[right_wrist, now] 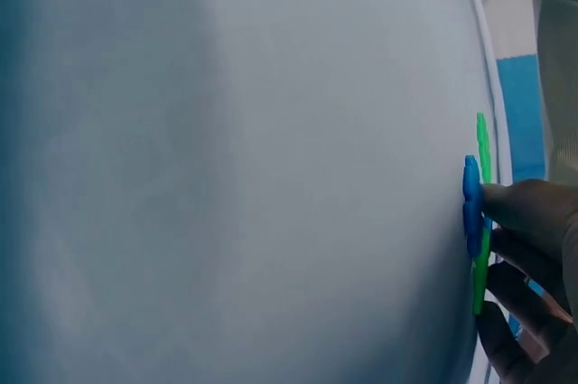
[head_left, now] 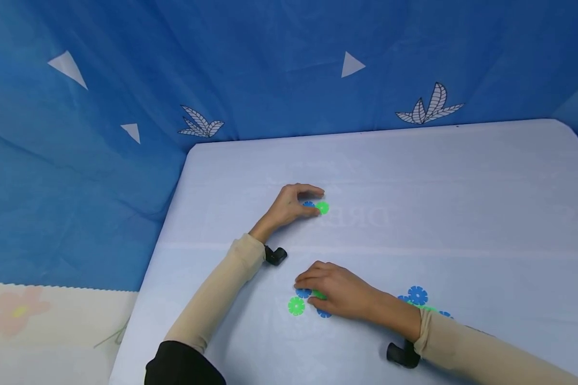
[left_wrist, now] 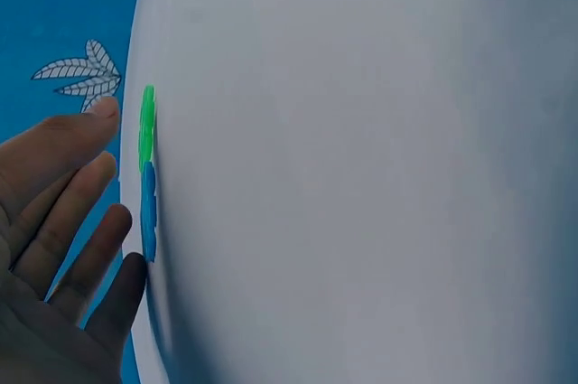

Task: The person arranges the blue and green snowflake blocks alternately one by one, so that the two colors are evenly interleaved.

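Observation:
My left hand [head_left: 289, 205] reaches around a blue notched building disc [head_left: 309, 203] and a green notched disc [head_left: 322, 207], which lie flat, edge against edge. Its thumb and fingers are spread apart in the left wrist view, with a small gap to the green disc [left_wrist: 147, 127] and a fingertip close by the blue disc [left_wrist: 149, 212]. My right hand [head_left: 342, 291] holds a small cluster of notched discs on the table, including a green one [head_left: 296, 306] and a blue one [head_left: 324, 313]. Its thumb touches a blue disc [right_wrist: 471, 208] in the right wrist view; the fingers partly hide the cluster.
Behind the right wrist lies another group of discs, including a blue disc [head_left: 417, 295], partly hidden by the forearm. The white table [head_left: 486, 214] meets a blue patterned cloth [head_left: 289, 64] at its far edge. Black wrist cameras [head_left: 275, 256] hang beside both wrists.

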`<state>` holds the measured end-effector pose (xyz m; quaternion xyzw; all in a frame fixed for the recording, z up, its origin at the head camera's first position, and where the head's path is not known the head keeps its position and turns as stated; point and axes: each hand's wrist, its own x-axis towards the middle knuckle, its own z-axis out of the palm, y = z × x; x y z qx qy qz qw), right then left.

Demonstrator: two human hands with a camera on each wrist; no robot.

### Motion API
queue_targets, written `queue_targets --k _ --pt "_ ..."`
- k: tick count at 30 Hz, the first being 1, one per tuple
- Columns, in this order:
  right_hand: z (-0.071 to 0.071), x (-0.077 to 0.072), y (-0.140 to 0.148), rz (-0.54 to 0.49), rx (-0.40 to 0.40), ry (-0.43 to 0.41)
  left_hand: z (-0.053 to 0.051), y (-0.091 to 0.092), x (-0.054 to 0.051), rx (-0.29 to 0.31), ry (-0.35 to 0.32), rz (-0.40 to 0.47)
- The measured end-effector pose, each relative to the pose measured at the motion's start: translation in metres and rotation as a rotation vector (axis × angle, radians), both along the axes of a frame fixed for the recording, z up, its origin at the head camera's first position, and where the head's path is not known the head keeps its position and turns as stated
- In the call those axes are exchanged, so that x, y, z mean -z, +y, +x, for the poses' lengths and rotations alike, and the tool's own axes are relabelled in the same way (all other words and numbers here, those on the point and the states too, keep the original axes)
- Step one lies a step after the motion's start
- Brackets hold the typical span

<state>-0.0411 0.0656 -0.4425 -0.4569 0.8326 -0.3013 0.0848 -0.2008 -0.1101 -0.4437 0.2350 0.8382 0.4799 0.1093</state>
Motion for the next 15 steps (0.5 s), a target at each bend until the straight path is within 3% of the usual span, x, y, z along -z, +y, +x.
queue_targets --k 8,15 --pt "0.0004 -0.0013 -0.0046 0.023 -0.014 0.078 -0.0022 0.0036 0.0004 0.013 0.000 -0.049" --pt "0.0020 -0.0023 -0.0065 0.070 -0.028 0.265 -0.0024 0.0056 -0.0006 0.014 0.033 -0.109"
